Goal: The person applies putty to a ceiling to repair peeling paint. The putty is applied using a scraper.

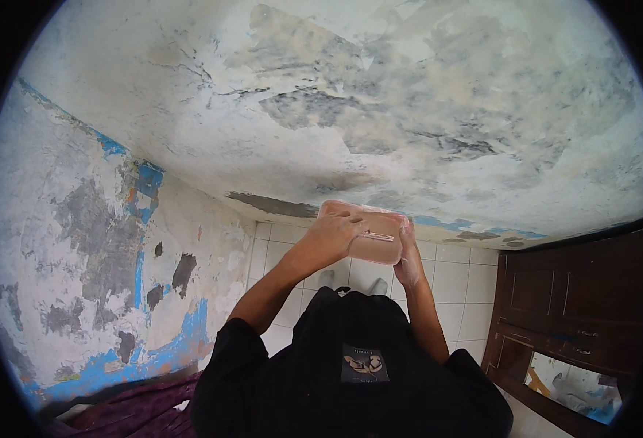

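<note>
Pinkish-tan and slab-shaped, the flat block (369,232) sits pressed against the patchy wall (380,109), and I read my left-hand fingers (347,219) as spread flat over its face, pressing rather than curled round it. My right hand (409,255) cups the block's right edge with the fingers closed along its side; I cannot tell how far they wrap behind.

My left hand (330,237) only pushes, so if the pressure eases the block could slide from the right hand's side grip and drop to the white tiled floor (452,281), near my feet. Loose, flaking paint could also let it skid.

I count one block, two hands, one dark wooden cabinet (576,306) at the right, and one purple cloth (135,412) lower left.
</note>
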`<state>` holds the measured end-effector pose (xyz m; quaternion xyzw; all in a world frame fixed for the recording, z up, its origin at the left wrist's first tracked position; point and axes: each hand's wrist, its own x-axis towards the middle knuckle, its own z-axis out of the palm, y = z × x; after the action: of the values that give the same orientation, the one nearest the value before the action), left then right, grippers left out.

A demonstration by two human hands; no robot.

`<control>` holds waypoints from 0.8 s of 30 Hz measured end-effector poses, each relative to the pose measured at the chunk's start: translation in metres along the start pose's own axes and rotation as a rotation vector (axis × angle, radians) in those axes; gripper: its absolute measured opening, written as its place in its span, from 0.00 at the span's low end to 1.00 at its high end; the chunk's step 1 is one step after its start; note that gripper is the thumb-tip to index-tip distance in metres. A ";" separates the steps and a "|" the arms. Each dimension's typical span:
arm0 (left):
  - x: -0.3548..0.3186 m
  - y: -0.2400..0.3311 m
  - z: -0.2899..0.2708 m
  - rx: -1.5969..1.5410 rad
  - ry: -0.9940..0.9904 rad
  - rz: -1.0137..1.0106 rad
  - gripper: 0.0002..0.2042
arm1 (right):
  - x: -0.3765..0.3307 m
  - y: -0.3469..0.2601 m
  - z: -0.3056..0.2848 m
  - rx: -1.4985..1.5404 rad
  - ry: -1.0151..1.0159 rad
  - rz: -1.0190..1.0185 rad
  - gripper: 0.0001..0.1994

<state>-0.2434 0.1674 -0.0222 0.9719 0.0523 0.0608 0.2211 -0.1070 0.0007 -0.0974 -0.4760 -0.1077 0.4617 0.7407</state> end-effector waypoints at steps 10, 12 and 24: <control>0.003 0.012 -0.003 0.041 -0.018 -0.031 0.12 | 0.003 -0.002 -0.002 0.073 -0.056 0.018 0.25; 0.005 0.011 -0.004 0.060 -0.076 -0.034 0.12 | 0.004 0.002 -0.003 -0.019 -0.011 -0.002 0.26; 0.012 0.020 -0.007 0.036 -0.053 -0.038 0.14 | 0.007 -0.017 0.002 -0.033 -0.068 -0.039 0.24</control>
<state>-0.2310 0.1536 -0.0062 0.9759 0.0658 0.0300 0.2058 -0.0948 0.0055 -0.0849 -0.4700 -0.1500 0.4612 0.7375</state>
